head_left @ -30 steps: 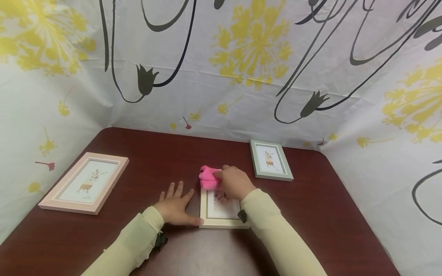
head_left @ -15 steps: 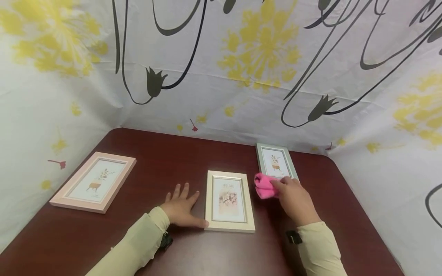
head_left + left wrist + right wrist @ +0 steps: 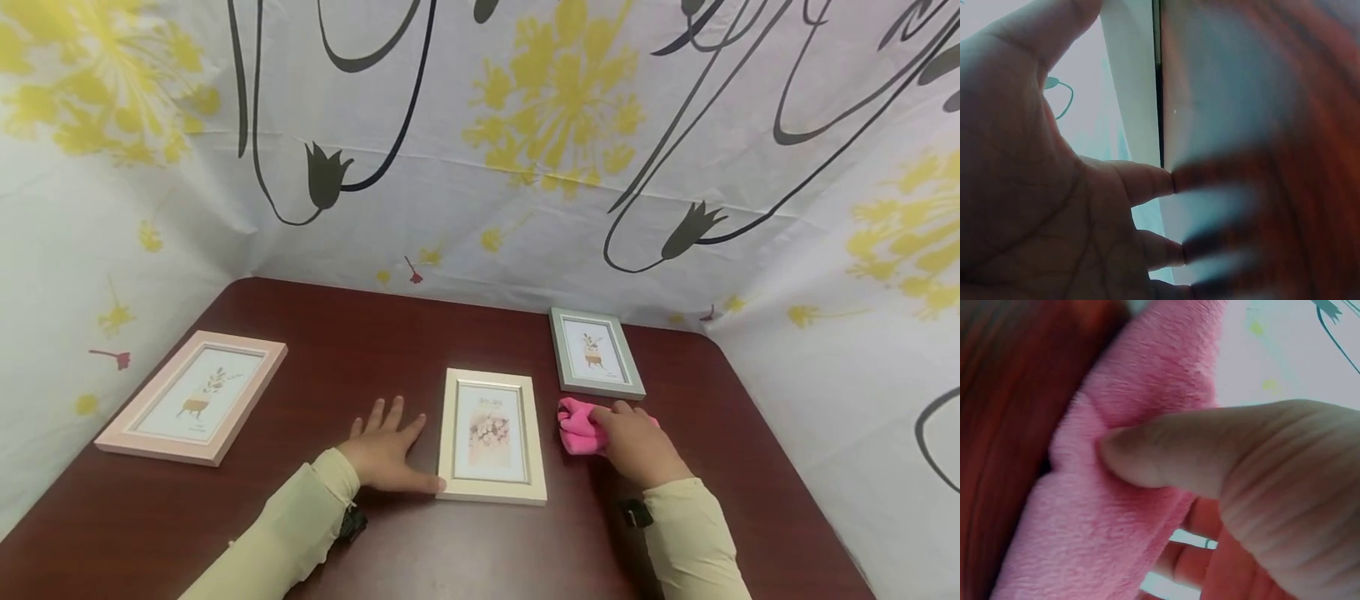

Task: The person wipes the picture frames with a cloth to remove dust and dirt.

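A cream picture frame [image 3: 491, 492] with a pink blossom print lies flat at the middle of the table. My left hand [image 3: 384, 457] rests beside it with fingers spread, the thumb tip at its lower left corner. In the left wrist view the palm of the left hand [image 3: 1041, 187] faces the camera and the fingertips meet the table. To the right of the frame, my right hand [image 3: 637, 443] grips a folded pink cloth [image 3: 577, 427] low over the table. The right wrist view shows the thumb pressing into the fluffy cloth [image 3: 1085, 531], with the other fingers behind it.
A pink picture frame [image 3: 157, 446] lies at the left of the dark red table [image 3: 352, 342]. Toward the back right, just beyond the cloth, lies a grey-green picture frame [image 3: 600, 387]. Patterned white sheeting [image 3: 420, 208] hangs behind and at both sides of the table.
My right hand has lifted the cloth off the cream frame and carried it right, then slightly down below the grey-green frame. The left hand stays at the frame's corner.
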